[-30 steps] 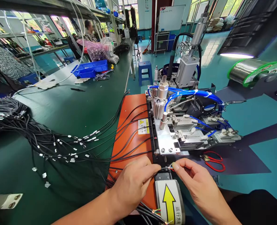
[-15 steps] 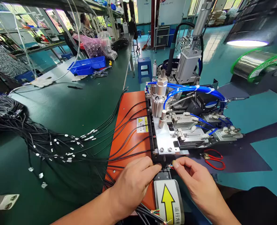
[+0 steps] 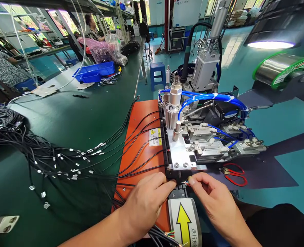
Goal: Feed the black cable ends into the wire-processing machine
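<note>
My left hand (image 3: 148, 195) is closed at the near end of the machine's black feed track (image 3: 178, 193), with its fingertips at the track. A black cable (image 3: 126, 185) runs under that hand; its part at the fingers is hidden. Just across the track, my right hand (image 3: 213, 195) pinches the thin coloured wires (image 3: 186, 183) at the cable's end. Above both hands stands the machine (image 3: 182, 151), with metal cylinders and blue air tubes. Several black cables (image 3: 144, 149) cross its orange plate (image 3: 138, 113) into the track. More cables with bare coloured ends (image 3: 171, 234) lie below my left hand.
A large bundle of black cables (image 3: 48, 151) with silvery ends spreads over the green table (image 3: 64, 113). Red-handled scissors (image 3: 234, 174) lie right of the machine. A solder spool (image 3: 280, 70) and a lamp (image 3: 271, 44) stand at upper right. A person (image 3: 92, 29) is at the back left.
The camera view has shifted very slightly. Both hands keep nearly the same place and grip at the track.
</note>
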A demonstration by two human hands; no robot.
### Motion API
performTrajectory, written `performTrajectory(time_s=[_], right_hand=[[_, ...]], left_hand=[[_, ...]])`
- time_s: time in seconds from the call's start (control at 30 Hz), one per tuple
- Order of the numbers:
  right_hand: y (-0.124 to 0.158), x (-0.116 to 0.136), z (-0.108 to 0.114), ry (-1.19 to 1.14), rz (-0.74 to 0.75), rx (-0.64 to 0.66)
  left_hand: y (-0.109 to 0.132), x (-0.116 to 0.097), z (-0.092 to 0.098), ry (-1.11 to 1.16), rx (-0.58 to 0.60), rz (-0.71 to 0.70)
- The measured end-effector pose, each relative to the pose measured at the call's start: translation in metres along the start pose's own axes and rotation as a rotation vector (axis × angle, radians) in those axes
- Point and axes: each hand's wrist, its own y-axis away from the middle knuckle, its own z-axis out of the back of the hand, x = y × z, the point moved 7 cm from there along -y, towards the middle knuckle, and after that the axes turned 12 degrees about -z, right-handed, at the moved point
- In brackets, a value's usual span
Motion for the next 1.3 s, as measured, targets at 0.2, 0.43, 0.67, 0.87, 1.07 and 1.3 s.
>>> performTrajectory(time_s=[0.2,0.43,0.67,0.87,1.07,1.3], right_hand=[[0.0,-0.002,-0.001,-0.013,-0.036,-0.005],[0.002,-0.003,-0.002,0.007,-0.023,-0.03],[0.008,0.001,-0.002,0.012,-0.012,-0.048],[0.009,0.002,-0.002,0.0,-0.005,-0.045],[0.01,0.005,-0.003,-0.009,-0.013,-0.063],[0.009,0.003,-0.003,-0.003,-0.006,-0.071]], left_hand=[[0.0,-0.001,-0.001,-0.027,0.029,-0.008],[0.0,-0.002,-0.003,-0.019,0.02,-0.023],[0.0,0.0,-0.002,-0.008,-0.002,-0.016],[0.0,0.0,-0.002,-0.012,-0.004,-0.013],[-0.002,-0.001,-0.001,-0.023,-0.003,-0.012],[-0.002,-0.001,0.0,-0.035,-0.014,-0.016]])
